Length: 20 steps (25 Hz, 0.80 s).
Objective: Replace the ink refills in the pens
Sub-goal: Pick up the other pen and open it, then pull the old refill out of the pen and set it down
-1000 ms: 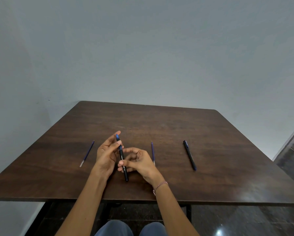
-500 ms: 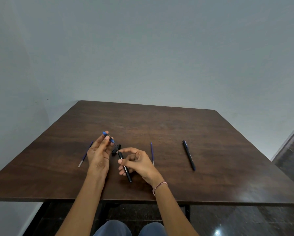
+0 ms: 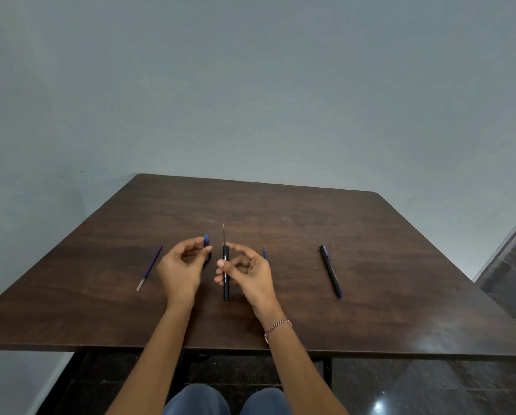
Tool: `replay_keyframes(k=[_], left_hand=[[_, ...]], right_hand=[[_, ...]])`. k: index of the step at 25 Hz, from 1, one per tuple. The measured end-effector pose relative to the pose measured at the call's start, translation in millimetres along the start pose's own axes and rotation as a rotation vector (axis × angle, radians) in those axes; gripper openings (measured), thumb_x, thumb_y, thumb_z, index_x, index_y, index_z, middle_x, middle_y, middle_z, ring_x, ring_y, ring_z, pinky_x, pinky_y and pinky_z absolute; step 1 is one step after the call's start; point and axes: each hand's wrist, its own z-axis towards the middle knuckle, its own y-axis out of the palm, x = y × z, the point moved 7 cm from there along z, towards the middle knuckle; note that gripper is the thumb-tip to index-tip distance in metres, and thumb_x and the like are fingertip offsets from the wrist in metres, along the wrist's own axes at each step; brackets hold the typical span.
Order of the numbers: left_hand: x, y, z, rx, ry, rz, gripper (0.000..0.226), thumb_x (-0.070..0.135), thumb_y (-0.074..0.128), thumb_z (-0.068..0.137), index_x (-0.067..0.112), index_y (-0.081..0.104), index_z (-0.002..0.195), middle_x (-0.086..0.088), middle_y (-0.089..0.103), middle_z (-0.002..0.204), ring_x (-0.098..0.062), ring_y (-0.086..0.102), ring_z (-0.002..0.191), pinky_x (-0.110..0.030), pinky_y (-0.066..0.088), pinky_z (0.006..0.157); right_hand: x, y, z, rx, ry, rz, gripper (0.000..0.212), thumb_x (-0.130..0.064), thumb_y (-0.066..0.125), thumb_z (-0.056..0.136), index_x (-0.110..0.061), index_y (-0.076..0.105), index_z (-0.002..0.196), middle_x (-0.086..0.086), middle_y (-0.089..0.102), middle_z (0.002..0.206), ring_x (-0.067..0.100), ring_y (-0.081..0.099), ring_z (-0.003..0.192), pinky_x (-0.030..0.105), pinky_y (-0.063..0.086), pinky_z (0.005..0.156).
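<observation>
Two hands near table (image 3: 280,211) front edge: left hand (image 3: 181,271) pinches cap (image 3: 206,240); right hand (image 3: 247,274) grips barrel (image 3: 226,290), refill (image 3: 223,235) poking out. Pen (image 3: 330,271) toward right edge, spare refill (image 3: 149,266) left.

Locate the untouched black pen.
Head view: the pen lies flat on the table, right of the right hand, with a loose refill between them.

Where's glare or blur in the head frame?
Head view: a hot spot glints on the floor; soft sheen on the table toward its right front corner; the left hand pinching the cap looks slightly motion-smeared, the right hand and pen sharper; light is flat, shadows faint.
</observation>
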Motion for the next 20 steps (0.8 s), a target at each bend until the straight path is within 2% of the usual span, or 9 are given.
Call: replay_keyframes(k=[2,6,10,11,16,20], left_hand=[[5.8,11.9,-3.4,-0.104,0.081,0.188,0.023,0.007,0.076,0.074,0.017,0.074,0.095,0.008,0.069,0.083,0.006,0.061,0.074,0.000,0.043,0.067],[9.9,29.4,-10.7,-0.272,0.178,0.358,0.021,0.005,0.074,0.074,0.013,0.075,0.094,0.002,0.070,0.083,0.003,0.058,0.071,-0.004,0.042,0.065],[8.3,41.3,-14.6,-0.406,0.234,0.584,0.018,0.010,0.072,0.078,0.013,0.074,0.095,-0.005,0.069,0.088,-0.015,0.062,0.077,-0.030,0.053,0.072],[7.5,42.0,-15.0,-0.417,0.229,0.608,0.017,0.012,0.072,0.078,0.013,0.073,0.096,-0.006,0.068,0.089,-0.018,0.063,0.078,-0.033,0.053,0.073],[16.3,37.4,-14.6,-0.329,0.289,0.557,0.012,0.014,0.072,0.079,0.012,0.074,0.091,-0.003,0.069,0.084,-0.012,0.059,0.075,-0.025,0.047,0.068],[23.0,23.2,-13.5,-0.177,0.259,0.384,0.009,0.013,0.072,0.081,0.011,0.074,0.089,0.003,0.068,0.080,-0.002,0.056,0.072,-0.008,0.038,0.067]], right_hand=[[-3.2,-5.9,0.5,0.069,-0.053,0.019,0.038,-0.005,0.070,0.083,-0.020,0.059,0.116,0.008,0.072,0.073,0.019,0.071,0.065,0.027,0.057,0.069],[-7.4,-17.3,-0.4,0.178,-0.105,0.046,0.055,-0.006,0.069,0.084,-0.026,0.045,0.129,0.010,0.072,0.075,0.019,0.070,0.063,0.030,0.058,0.071],[-7.1,-21.2,-1.0,0.211,-0.121,0.038,0.057,-0.010,0.071,0.083,-0.031,0.043,0.128,0.010,0.073,0.078,0.020,0.071,0.066,0.029,0.058,0.072],[-6.8,-21.5,-1.0,0.215,-0.125,0.035,0.056,-0.011,0.071,0.083,-0.029,0.043,0.128,0.009,0.073,0.078,0.021,0.071,0.066,0.027,0.057,0.071],[-5.0,-22.7,1.0,0.226,-0.130,0.016,0.054,-0.012,0.073,0.083,-0.026,0.045,0.127,0.008,0.073,0.076,0.019,0.072,0.068,0.024,0.056,0.068],[-2.0,-18.5,3.1,0.180,-0.114,-0.023,0.049,-0.011,0.073,0.082,-0.023,0.048,0.122,0.010,0.073,0.077,0.025,0.072,0.066,0.033,0.059,0.070]])
